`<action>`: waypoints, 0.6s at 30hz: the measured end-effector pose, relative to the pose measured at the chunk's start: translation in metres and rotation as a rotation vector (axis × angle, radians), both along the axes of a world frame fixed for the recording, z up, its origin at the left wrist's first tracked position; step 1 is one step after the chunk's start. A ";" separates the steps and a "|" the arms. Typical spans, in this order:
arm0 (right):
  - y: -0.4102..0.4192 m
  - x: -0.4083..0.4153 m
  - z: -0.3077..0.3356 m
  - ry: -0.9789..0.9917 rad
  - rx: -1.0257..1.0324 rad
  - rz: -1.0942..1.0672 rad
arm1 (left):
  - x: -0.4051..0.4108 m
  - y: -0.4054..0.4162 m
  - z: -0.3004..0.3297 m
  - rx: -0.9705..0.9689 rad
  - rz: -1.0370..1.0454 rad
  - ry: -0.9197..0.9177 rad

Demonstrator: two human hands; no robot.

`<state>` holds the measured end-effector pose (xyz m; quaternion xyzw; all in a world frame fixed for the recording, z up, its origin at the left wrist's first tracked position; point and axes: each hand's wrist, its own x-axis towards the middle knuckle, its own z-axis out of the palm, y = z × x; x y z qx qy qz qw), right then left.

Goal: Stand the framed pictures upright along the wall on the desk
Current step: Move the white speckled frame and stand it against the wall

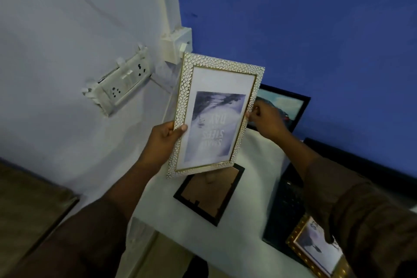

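A white pebble-textured framed picture [216,117] is held in the air above the white desk [255,187], its print upside down to me. My left hand [164,140] grips its left edge and my right hand [266,119] pinches its right edge. Below it a black frame [209,196] lies face down on the desk. A black-framed picture [284,106] stands against the blue wall behind my right hand. A gold-framed picture [316,248] lies at the desk's near right, partly hidden by my right sleeve.
A dark laptop [286,205] sits open on the desk's right side, its screen against the blue wall. A socket panel [119,86] and a white box [176,45] hang on the white wall at left. A brown surface [29,198] lies lower left.
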<state>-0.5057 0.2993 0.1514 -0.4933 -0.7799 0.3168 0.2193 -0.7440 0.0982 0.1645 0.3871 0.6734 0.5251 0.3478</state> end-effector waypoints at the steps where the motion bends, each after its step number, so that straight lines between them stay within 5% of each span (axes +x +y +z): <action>1: -0.010 0.014 0.003 -0.007 0.013 0.004 | 0.012 -0.007 0.009 0.012 -0.005 0.014; 7: -0.063 0.090 0.030 -0.070 -0.004 -0.062 | 0.056 -0.025 0.057 0.074 -0.049 0.201; 18: -0.152 0.166 0.147 -0.032 0.565 -0.039 | 0.134 -0.011 0.127 -0.076 -0.518 0.845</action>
